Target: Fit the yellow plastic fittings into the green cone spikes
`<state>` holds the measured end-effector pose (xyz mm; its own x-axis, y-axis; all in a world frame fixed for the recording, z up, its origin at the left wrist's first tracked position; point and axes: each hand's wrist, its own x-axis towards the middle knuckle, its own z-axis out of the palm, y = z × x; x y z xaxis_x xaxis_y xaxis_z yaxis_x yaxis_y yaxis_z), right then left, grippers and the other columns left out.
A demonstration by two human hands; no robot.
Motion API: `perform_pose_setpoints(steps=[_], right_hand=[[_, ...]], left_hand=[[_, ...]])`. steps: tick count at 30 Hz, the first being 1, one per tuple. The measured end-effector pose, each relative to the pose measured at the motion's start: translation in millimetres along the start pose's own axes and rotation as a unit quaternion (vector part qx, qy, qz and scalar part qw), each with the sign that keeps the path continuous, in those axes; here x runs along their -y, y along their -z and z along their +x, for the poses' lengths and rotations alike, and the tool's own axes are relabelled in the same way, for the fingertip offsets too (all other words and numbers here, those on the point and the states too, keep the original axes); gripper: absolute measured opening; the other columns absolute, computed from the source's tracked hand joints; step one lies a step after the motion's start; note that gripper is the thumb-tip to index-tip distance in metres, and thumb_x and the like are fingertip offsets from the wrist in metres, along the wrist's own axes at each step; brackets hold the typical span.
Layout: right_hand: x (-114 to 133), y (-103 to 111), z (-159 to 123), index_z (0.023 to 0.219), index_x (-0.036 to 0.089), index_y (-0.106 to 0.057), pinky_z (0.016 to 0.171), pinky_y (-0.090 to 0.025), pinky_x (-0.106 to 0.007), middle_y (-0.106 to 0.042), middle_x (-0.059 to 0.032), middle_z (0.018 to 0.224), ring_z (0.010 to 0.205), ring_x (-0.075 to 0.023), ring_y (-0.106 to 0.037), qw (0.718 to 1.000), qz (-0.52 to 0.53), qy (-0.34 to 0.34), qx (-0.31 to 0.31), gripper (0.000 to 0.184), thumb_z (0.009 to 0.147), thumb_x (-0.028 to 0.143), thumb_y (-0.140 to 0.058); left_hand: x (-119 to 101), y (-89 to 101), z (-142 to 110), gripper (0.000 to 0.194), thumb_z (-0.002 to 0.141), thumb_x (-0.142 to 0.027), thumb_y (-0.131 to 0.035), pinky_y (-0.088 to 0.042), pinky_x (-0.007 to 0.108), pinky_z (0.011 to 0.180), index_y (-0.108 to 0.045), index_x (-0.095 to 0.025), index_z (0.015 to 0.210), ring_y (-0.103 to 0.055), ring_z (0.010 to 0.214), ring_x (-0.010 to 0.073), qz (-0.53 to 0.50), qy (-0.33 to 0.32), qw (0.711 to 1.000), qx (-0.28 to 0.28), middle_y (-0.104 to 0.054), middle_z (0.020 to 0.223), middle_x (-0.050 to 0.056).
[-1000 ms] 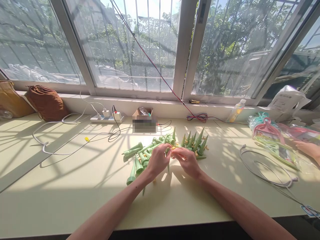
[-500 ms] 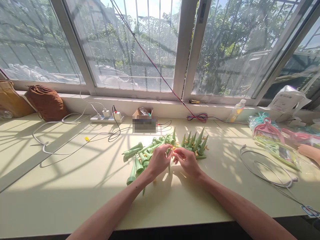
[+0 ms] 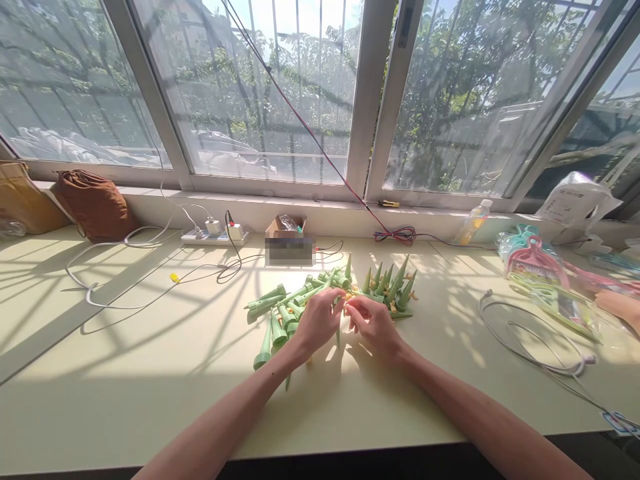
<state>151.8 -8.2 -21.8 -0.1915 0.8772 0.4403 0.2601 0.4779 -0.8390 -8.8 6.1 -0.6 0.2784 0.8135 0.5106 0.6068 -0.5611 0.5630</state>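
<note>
Both hands meet over a heap of green plastic plant-watering spikes on the table. My left hand [image 3: 323,317] is closed around one green spike [image 3: 339,338], whose pointed end hangs down below the fingers. At the spike's top a small yellow valve [image 3: 348,297] shows between my fingertips. My right hand [image 3: 373,321] pinches at this valve, its fingers mostly hiding it. Loose spikes [image 3: 277,330] lie to the left, partly behind my left hand. To the right, more spikes with yellow valves stand tips up [image 3: 399,283].
A small cardboard box [image 3: 285,227] and a power strip [image 3: 215,237] stand by the window. A cable [image 3: 530,363] coils on the right. Bagged pink dustpan sets [image 3: 535,257] and a bottle [image 3: 473,223] lie beyond. Another person's hand [image 3: 620,310] is at the right edge.
My right fingers have shifted very slightly at the yellow valve. My left hand and the heap stay put. The other person's hand at the right edge has moved a little.
</note>
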Motion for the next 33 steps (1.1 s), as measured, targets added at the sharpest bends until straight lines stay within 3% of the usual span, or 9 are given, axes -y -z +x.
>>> perform_pose_setpoints(steps=[15,26,33], right_hand=[[-2.3,2.5,1.2,0.09,0.018,-0.065,0.056,-0.047,-0.025,-0.062,-0.0005,0.069,0.054,-0.0135,-0.057,0.998,-0.061,0.005,0.001,0.021,0.096,0.032,-0.051],[0.3,2.4,1.8,0.061,0.02,-0.054,0.051,-0.041,-0.027,-0.053,0.0015,0.048,0.046,-0.0146,-0.051,0.994,-0.103,-0.03,-0.014,0.045,0.098,0.043,-0.047],[1.7,1.9,0.3,0.096,0.018,-0.064,0.055,-0.047,-0.026,-0.063,-0.0002,0.067,0.056,-0.0149,-0.058,0.999,-0.049,-0.004,-0.006,0.022,0.094,0.038,-0.054]], left_hand=[[-3.0,1.4,0.9,0.016,0.092,-0.014,-0.052,-0.046,0.025,0.06,-0.067,-0.014,0.096,-0.059,0.066,0.0138,0.011,-0.008,1.0,-0.002,-0.07,0.087,0.006],[-2.3,0.3,0.0,0.015,0.092,-0.018,-0.053,-0.045,0.025,0.056,-0.067,-0.015,0.096,-0.055,0.057,0.0114,0.006,-0.021,1.0,-0.011,-0.071,0.086,0.005],[-0.9,1.0,0.6,0.015,0.091,-0.015,-0.053,-0.045,0.025,0.058,-0.068,-0.016,0.095,-0.057,0.06,0.0123,0.011,-0.005,1.0,-0.011,-0.071,0.087,0.005]])
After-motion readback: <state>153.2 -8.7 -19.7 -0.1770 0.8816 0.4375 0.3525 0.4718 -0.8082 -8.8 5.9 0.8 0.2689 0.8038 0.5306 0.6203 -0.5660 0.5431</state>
